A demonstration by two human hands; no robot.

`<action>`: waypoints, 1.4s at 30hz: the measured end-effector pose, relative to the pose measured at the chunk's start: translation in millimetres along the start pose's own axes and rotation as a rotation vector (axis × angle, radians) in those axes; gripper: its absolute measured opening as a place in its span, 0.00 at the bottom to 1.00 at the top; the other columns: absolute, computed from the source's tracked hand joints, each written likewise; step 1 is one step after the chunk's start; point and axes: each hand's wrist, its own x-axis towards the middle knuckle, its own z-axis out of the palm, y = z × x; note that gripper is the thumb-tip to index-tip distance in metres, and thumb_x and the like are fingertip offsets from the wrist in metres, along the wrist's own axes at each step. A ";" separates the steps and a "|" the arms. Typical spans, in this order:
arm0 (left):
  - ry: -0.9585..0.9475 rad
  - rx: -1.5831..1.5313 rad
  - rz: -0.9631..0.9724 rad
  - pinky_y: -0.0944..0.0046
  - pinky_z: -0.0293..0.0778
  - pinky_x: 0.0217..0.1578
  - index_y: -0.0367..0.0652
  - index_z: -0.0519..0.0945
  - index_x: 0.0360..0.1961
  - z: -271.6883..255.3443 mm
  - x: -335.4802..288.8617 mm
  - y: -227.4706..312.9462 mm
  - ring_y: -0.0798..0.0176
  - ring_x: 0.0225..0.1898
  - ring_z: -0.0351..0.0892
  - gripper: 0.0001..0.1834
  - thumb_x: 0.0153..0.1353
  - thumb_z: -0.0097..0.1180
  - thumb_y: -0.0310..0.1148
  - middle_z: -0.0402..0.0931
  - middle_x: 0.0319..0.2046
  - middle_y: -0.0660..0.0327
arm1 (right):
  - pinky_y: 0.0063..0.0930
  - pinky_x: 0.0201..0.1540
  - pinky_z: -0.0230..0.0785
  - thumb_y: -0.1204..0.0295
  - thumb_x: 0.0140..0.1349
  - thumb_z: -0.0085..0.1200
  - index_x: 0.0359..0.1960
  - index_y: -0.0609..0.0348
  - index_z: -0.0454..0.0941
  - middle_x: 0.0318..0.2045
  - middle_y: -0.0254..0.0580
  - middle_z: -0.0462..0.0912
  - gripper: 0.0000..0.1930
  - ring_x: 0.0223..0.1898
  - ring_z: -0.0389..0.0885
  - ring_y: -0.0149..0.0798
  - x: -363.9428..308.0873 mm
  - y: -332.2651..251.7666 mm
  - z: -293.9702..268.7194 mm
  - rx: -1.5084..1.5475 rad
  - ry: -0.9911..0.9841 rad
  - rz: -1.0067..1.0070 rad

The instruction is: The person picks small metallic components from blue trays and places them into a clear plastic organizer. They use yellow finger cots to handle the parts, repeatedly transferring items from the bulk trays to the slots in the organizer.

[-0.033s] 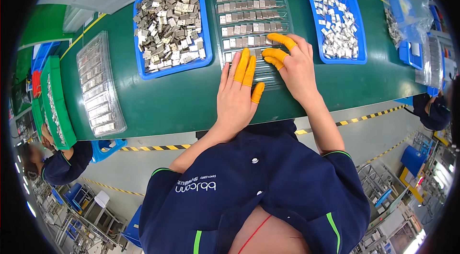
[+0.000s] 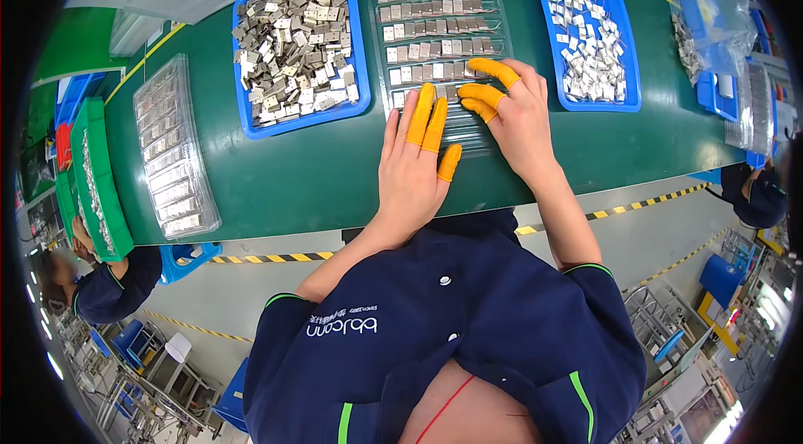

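Green bin (image 2: 114,184): at the tabletop's (image 2: 284,184) left end.
Left clear tray (image 2: 177,147): rows of pieces inside; lies beside the green bin.
Left blue bin (image 2: 355,34): heaped with metal pieces (image 2: 293,51).
Left hand (image 2: 411,176): open, fingers extended, thumb apart, gripping nothing; fingertips at the middle tray's lower filled rows.
Middle clear tray (image 2: 473,143): rows of metal-cased pieces (image 2: 435,49); between the 2 blue bins.
Right hand (image 2: 520,122): fingers bent over the tray's right side; cannot tell whether they grip a piece.
Right blue bin (image 2: 632,67): holds white pieces (image 2: 590,46).
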 end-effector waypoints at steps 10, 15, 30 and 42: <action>0.391 0.354 -0.327 0.45 0.47 0.61 0.35 0.59 0.60 -54.3 2.3 -63.2 0.34 0.63 0.47 0.34 0.55 0.57 0.35 0.47 0.63 0.41 | 0.37 0.47 0.66 0.71 0.51 0.60 0.44 0.63 0.75 0.42 0.52 0.76 0.18 0.45 0.73 0.51 -10.2 63.6 -59.5 -0.289 0.200 0.557; 0.263 0.439 -0.375 0.51 0.50 0.62 0.29 0.58 0.60 -63.0 10.4 -91.4 0.42 0.61 0.55 0.36 0.56 0.57 0.39 0.58 0.59 0.41 | 0.37 0.46 0.67 0.69 0.48 0.62 0.44 0.65 0.75 0.42 0.58 0.74 0.21 0.44 0.73 0.52 -9.6 83.3 -52.3 -0.390 0.073 0.632; 0.693 0.002 -0.257 0.68 0.74 0.37 0.40 0.83 0.36 -68.7 36.0 -91.9 0.64 0.33 0.80 0.10 0.49 0.61 0.23 0.81 0.35 0.58 | 0.25 0.30 0.70 0.68 0.49 0.64 0.36 0.55 0.83 0.26 0.41 0.83 0.12 0.24 0.80 0.34 2.9 94.6 -47.4 -0.110 0.341 0.760; 0.476 -1.223 -0.541 0.67 0.78 0.40 0.29 0.71 0.51 -69.5 43.4 -63.0 0.53 0.44 0.78 0.16 0.60 0.47 0.21 0.75 0.44 0.46 | 0.20 0.31 0.70 0.71 0.50 0.63 0.37 0.56 0.83 0.26 0.41 0.83 0.11 0.26 0.80 0.28 -7.3 114.6 -49.0 0.146 0.510 0.724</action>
